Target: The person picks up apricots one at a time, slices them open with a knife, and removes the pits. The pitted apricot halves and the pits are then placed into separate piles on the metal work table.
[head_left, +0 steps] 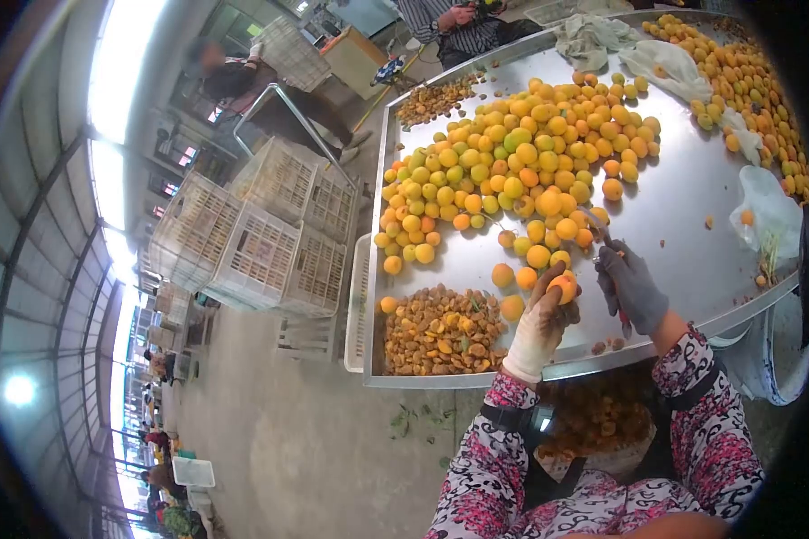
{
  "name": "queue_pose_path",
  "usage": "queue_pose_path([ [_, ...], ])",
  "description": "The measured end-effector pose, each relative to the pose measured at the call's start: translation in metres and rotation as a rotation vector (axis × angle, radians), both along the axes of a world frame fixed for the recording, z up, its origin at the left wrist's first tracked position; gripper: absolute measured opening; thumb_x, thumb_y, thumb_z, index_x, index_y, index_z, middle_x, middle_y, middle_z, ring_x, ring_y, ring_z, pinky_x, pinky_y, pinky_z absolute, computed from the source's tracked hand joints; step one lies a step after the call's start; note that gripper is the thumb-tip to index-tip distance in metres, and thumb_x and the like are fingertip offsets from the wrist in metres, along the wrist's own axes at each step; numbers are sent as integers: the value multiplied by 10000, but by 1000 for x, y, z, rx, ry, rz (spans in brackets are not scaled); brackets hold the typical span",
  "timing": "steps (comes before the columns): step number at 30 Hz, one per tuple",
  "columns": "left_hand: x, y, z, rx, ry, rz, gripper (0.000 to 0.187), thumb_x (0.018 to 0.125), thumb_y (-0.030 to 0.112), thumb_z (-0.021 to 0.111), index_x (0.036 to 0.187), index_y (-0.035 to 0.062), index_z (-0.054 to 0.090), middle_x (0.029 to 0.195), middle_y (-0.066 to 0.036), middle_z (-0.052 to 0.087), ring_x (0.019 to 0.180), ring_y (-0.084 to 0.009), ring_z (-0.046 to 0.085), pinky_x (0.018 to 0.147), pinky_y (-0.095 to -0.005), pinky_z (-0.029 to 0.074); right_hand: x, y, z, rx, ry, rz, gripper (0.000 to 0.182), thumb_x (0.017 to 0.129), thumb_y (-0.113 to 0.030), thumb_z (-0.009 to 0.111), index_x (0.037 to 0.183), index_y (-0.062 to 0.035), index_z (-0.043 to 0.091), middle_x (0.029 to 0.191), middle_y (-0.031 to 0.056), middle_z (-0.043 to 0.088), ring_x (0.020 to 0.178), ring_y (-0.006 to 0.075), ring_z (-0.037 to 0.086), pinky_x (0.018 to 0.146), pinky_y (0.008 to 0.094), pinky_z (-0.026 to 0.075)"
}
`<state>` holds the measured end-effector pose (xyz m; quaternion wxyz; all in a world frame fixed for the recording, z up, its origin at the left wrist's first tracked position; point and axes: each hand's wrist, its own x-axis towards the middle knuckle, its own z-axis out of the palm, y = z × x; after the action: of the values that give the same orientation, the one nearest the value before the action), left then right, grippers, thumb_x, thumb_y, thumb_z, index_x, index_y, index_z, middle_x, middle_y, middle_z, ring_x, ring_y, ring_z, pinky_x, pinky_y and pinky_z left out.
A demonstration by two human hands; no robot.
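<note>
In the head view, the left hand (541, 325), in a pale glove, curls closed around 1 apricot (563, 287), lifting it just off the steel tabletop (683, 207) near its front edge, presumably so the blade can reach it. The right hand (632, 289), in a grey glove, is clenched on a small knife (605, 241) just beside that fruit. The apricot pile (521, 153) lies beyond; pits (440, 332) sit heaped left of the held apricot.

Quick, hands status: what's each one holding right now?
Left hand: closed on an apricot.
Right hand: closed on a small knife, blade toward the fruit pile.
</note>
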<state>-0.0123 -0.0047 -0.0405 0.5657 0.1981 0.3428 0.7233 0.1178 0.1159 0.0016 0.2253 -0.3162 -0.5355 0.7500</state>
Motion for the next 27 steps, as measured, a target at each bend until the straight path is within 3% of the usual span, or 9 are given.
queue_pose_path([
  [5,-3,3,3,-157,-100,72,499,859,493,525,1133,76,546,907,4,571,660,-63,471,490,-197,321,0,-3,2,-37,-9,27,265,935,-311,425,985,-56,473,620,-8,439,434,55,400,369,201,366],
  [7,5,6,12,-149,-173,217,538,837,478,571,1131,30,533,973,-26,582,745,-93,563,574,-185,451,4,-5,8,23,4,44,265,935,-327,423,937,-67,478,627,-17,440,454,58,404,392,208,366],
  [9,-2,5,3,-75,-441,88,490,858,394,577,1136,-4,516,1004,-50,585,845,-131,587,727,-230,514,1,-6,2,-31,-14,61,269,937,-322,423,941,-59,482,610,-24,431,462,56,398,399,217,364],
  [12,-10,1,-8,-61,-339,-126,517,849,471,545,1105,22,531,909,-45,577,693,-121,558,580,-222,459,3,-9,7,39,77,130,264,936,-304,438,966,-49,497,613,-28,435,465,53,393,414,204,344],
  [16,-2,3,-7,-62,-351,-100,525,846,511,522,1078,39,534,816,-33,562,615,-119,520,526,-214,402,1,-13,1,-7,-15,175,284,935,-303,448,1007,-34,505,620,-30,436,489,45,389,437,197,329],
  [18,0,5,-3,-207,-342,17,563,794,540,565,1087,63,518,849,-46,581,662,-139,531,544,-242,423,-1,-13,-5,285,3,172,356,923,-335,472,1034,-4,536,675,124,551,590,176,549,524,305,419],
  [19,-1,6,-11,-167,-72,51,564,800,557,542,1082,69,513,838,-55,586,643,-146,527,513,-245,394,0,-13,-6,310,34,178,344,923,-314,474,1011,13,530,728,181,575,669,266,584,596,351,439],
  [22,-9,5,-12,-57,-298,-145,577,805,571,521,1088,69,512,807,-66,582,589,-156,521,491,-256,400,2,-15,-2,313,-23,177,368,921,-340,468,1009,12,534,770,187,598,711,295,602,621,364,449],
  [27,4,9,-1,-163,-200,-44,563,805,584,513,1056,80,528,669,-48,537,452,-162,447,430,-259,367,0,-17,-2,371,-62,182,423,916,-399,443,995,6,540,808,200,611,764,342,606,665,394,456],
])
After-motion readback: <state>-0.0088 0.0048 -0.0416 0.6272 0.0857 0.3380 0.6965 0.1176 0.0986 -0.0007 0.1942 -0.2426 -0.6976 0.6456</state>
